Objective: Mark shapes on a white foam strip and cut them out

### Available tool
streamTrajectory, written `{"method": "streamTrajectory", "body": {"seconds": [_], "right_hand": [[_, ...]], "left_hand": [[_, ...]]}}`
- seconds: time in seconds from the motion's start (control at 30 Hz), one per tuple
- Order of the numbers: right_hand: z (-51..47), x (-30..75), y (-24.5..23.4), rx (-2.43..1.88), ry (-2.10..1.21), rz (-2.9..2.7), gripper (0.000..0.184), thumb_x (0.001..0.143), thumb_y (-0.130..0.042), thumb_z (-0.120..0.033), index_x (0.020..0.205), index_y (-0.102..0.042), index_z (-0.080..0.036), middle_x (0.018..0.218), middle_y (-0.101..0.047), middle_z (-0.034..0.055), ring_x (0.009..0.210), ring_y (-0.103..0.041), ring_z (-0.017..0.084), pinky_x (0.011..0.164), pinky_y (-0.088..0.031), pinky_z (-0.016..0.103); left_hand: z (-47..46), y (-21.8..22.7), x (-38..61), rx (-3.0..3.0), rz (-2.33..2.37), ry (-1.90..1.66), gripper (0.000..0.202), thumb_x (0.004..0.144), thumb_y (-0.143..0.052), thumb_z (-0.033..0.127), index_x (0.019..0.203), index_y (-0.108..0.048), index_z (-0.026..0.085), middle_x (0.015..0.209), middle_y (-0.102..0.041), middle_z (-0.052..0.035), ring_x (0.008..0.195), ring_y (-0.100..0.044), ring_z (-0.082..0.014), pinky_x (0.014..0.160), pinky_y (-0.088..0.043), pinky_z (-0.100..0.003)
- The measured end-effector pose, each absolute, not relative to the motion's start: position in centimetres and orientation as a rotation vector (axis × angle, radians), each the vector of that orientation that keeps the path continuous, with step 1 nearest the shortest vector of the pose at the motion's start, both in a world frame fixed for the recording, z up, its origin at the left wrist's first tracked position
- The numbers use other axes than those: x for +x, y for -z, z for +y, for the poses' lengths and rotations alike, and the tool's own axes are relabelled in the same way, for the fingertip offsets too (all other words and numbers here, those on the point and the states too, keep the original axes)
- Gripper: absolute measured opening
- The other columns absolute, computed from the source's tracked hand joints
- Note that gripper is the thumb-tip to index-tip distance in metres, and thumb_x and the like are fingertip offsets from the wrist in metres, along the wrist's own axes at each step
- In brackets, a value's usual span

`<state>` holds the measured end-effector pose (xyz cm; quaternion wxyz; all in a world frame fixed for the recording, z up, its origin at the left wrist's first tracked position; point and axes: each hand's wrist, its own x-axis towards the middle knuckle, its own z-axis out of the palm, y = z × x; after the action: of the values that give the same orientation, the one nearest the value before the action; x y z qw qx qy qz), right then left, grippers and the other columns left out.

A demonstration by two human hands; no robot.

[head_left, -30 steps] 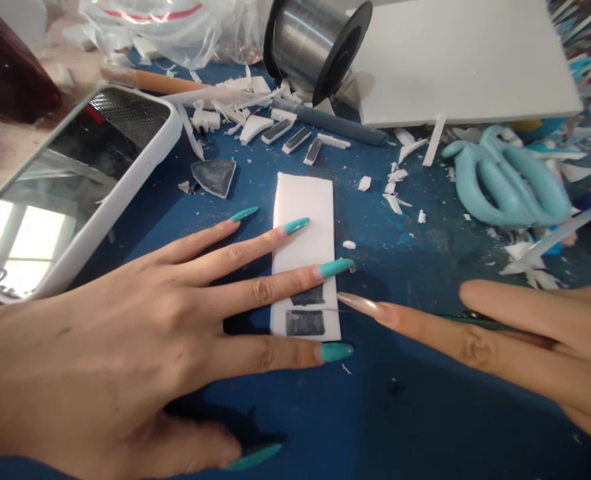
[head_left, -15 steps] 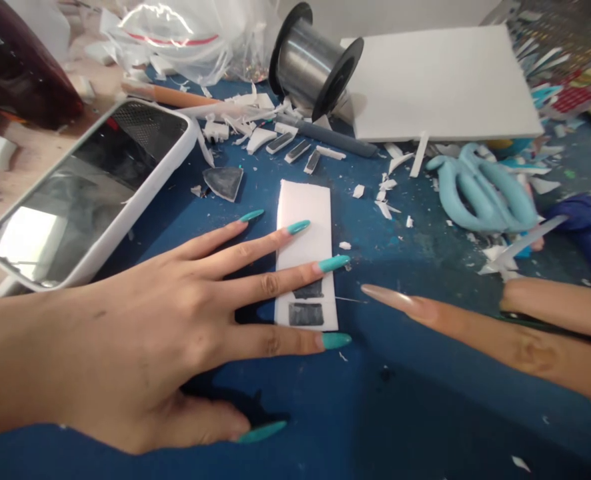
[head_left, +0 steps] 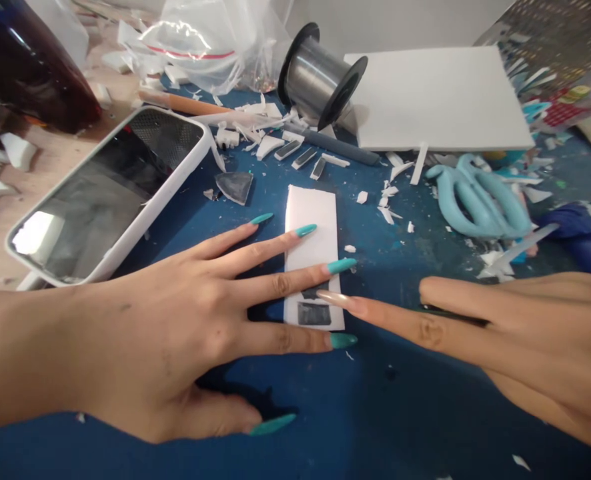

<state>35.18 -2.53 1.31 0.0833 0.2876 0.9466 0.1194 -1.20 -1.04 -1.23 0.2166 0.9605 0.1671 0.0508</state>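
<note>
My left hand [head_left: 200, 327], with long teal nails, lies spread across a narrow white foam strip [head_left: 311, 210]. Its fingers cross the strip and rest on the mat. Two dark grey rectangles show on the strip's near end; the lower grey rectangle [head_left: 314, 314] is in plain sight, the other partly covered by a finger. From the right comes my right hand [head_left: 515, 340], its index finger stretched out and the pale nail tip over the upper grey rectangle. Its other fingers are curled around something slim and dark [head_left: 455, 315], mostly hidden.
A white-cased phone [head_left: 115, 193] lies at left, near a dark grey curved piece [head_left: 235, 187]. Behind are a wire spool [head_left: 320, 77], a white foam sheet [head_left: 440, 100] and a plastic bag [head_left: 195, 47]. Blue-handled scissors [head_left: 480, 200] and white scraps lie at right on the blue mat [head_left: 375, 413].
My right hand has moved left, bringing its index fingertip from beside the strip to over it. My left hand stays flat on the strip. The whole view has shifted slightly.
</note>
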Motion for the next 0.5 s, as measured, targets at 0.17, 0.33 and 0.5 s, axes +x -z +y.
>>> {"method": "streamTrajectory", "body": {"seconds": [0.17,0.33,0.5], "right_hand": [[-1.9,32.6,-2.1,0.738,-0.212,2.981,0.07,0.105,-0.025,-0.015,0.17,-0.018,-0.04,0.087,-0.067,0.0011,0.043,-0.048,0.013,0.04,-0.034,0.034],[-2.1,32.4,-2.3,0.742,-0.209,2.96,0.074,0.104,-0.022,-0.011,0.171,-0.011,-0.04,0.089,-0.069,0.001,0.043,-0.047,0.014,0.041,-0.033,0.035],[-2.4,32.4,-1.9,0.776,-0.211,2.981,0.08,0.1,-0.022,-0.007,0.171,-0.009,-0.041,0.091,-0.069,0.001,0.045,-0.052,0.014,0.041,-0.035,0.035]], "left_hand": [[-1.0,1.2,-0.9,2.669,0.465,-0.173,0.069,0.096,-0.064,0.055,0.16,-0.049,0.033,0.173,-0.028,-0.0105,0.156,-0.025,-0.0534,0.115,-0.028,-0.085],[-1.1,1.2,-0.6,2.677,0.459,-0.209,0.07,0.094,-0.067,0.056,0.157,-0.054,0.031,0.171,-0.031,-0.0128,0.154,-0.029,-0.0551,0.116,-0.027,-0.086],[-0.9,1.1,-0.6,2.689,0.451,-0.208,0.07,0.092,-0.069,0.054,0.157,-0.054,0.031,0.17,-0.032,-0.013,0.154,-0.03,-0.0545,0.116,-0.029,-0.085]]}}
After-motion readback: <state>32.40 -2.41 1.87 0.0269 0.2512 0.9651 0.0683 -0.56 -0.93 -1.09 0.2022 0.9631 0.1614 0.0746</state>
